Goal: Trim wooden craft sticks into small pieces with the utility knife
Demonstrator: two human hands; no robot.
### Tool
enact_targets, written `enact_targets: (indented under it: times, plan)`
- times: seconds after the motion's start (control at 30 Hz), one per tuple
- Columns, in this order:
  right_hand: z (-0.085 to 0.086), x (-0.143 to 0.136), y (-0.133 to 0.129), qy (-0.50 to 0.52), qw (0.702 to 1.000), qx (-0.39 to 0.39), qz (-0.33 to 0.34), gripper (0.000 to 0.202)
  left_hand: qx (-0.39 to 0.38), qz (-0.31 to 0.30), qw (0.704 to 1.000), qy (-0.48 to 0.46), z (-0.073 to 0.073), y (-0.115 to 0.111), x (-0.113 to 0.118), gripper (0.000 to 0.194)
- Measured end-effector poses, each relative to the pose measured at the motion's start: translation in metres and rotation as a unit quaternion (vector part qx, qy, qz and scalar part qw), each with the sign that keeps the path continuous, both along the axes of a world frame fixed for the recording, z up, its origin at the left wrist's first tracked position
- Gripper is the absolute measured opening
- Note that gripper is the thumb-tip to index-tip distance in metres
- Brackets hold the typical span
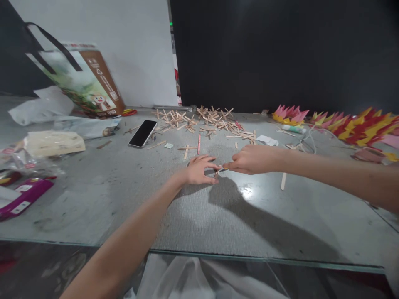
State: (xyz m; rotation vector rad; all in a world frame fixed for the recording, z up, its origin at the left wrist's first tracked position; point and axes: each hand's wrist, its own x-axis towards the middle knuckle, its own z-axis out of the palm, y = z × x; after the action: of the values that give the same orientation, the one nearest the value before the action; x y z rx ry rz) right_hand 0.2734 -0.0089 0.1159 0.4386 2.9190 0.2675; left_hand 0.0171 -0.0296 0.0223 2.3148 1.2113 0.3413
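Near the middle of the glass-topped table, my left hand point(201, 169) pinches a small wooden piece point(216, 174) between thumb and fingers, low over the surface. My right hand point(246, 160) is closed around a thin tool with a yellow part point(225, 167), whose tip meets the piece at my left fingertips. What the tool is cannot be made out. Just beyond my left hand lie a crossed pair of wooden sticks point(186, 150) and a pink striped stick point(199, 144). A single flat wooden stick point(283, 181) rests below my right forearm.
Crossed wooden sticks point(212, 118) are heaped at the back. A phone point(143, 133), a printed bag point(90, 83) and plastic packaging point(52, 143) lie left. At right are folded paper pieces point(361, 124), a glue stick point(293, 129) and a white cable point(311, 139). The table's edge point(264, 261) is near me.
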Motion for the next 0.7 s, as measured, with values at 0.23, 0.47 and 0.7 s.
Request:
enact_targets:
  times: [0.23, 0.47, 0.7]
  plan:
    - [0.023, -0.033, 0.008, -0.038, 0.992, -0.109, -0.050, 0.027, 0.007, -0.008, 1.000, 0.008, 0.000, 0.003, -0.001, 0.059]
    - [0.039, -0.055, 0.004, -0.118, 0.981, -0.121, -0.092, 0.028, 0.024, -0.026, 0.999, 0.009, -0.004, 0.007, -0.001, 0.061]
    - [0.035, -0.058, 0.002, -0.115, 0.982, -0.119, -0.089, 0.027, 0.034, -0.029, 0.999, -0.008, -0.011, 0.013, -0.002, 0.059]
